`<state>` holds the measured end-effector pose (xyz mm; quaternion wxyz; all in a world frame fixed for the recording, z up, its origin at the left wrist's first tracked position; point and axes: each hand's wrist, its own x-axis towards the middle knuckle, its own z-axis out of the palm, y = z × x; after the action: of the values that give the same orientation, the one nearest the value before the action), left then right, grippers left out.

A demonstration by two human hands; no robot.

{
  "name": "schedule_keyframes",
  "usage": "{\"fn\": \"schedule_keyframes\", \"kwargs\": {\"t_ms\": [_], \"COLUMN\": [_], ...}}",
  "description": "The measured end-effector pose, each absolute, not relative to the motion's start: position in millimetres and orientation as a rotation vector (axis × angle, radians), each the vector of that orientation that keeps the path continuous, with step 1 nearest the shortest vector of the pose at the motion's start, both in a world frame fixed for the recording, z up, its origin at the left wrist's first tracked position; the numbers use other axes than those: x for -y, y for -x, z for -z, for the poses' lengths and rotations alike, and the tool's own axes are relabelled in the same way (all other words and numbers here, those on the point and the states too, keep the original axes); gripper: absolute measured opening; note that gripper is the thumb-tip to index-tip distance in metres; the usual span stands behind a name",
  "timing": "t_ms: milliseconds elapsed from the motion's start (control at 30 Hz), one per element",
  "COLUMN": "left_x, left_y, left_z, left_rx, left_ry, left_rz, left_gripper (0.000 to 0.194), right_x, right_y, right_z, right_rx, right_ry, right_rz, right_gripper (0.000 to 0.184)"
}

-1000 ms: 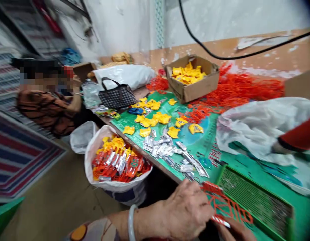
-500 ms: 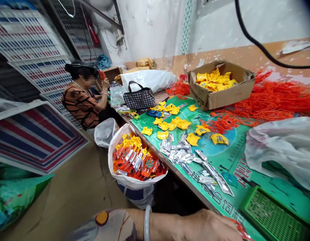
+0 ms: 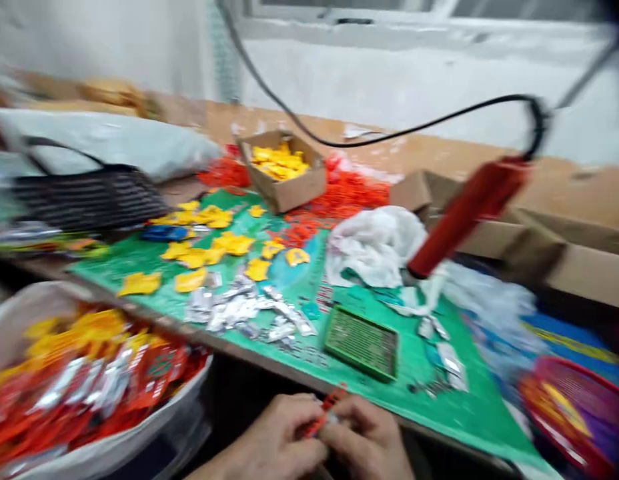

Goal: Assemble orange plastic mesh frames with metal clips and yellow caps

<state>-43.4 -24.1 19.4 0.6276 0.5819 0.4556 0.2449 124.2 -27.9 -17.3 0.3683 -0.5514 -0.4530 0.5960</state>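
My left hand (image 3: pixel 283 433) and my right hand (image 3: pixel 367 435) meet just in front of the table's near edge. Between their fingertips they pinch a small orange-red plastic piece (image 3: pixel 315 425). Fingers cover much of it and the view is blurred, so its exact shape cannot be made out. Beyond the hands, on the green-covered table, lie a green perforated basket (image 3: pixel 360 341), a heap of silvery flat strips (image 3: pixel 242 305) and scattered yellow plastic pieces (image 3: pixel 233 243).
A red electric screwdriver (image 3: pixel 469 217) hangs from a black cable over the right side. At lower left stands a white sack (image 3: pixel 187 403) of orange, yellow and silver parts. Further back are a cardboard box (image 3: pixel 302 190) of yellow pieces, orange parts (image 3: pixel 349 190) and a checked handbag (image 3: pixel 87 197).
My view has swung right, bringing the hanging screwdriver into sight and losing the seated co-worker. My right hand has come into view; both hands now hold the orange-red piece.
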Motion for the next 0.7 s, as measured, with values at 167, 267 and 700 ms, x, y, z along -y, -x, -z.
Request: {"fn": "schedule_keyframes", "kwargs": {"t_ms": [167, 267, 700], "left_x": [15, 17, 15], "left_y": [47, 49, 54], "left_z": [-18, -16, -17], "left_rx": [-0.997, -1.012, -0.983], "left_ry": [-1.279, -1.151, -0.986], "left_rz": [-0.545, -0.569, -0.622], "left_gripper": [0.022, 0.023, 0.028], "right_x": [21, 22, -169], "right_y": [-113, -131, -229], "right_z": [10, 8, -95], "right_rx": [1.043, 0.994, 1.25], "right_ry": [1.318, 1.313, 1.12], "right_rz": [-1.616, -1.411, -0.333], "right_gripper": [0.038, 0.04, 0.086]}}
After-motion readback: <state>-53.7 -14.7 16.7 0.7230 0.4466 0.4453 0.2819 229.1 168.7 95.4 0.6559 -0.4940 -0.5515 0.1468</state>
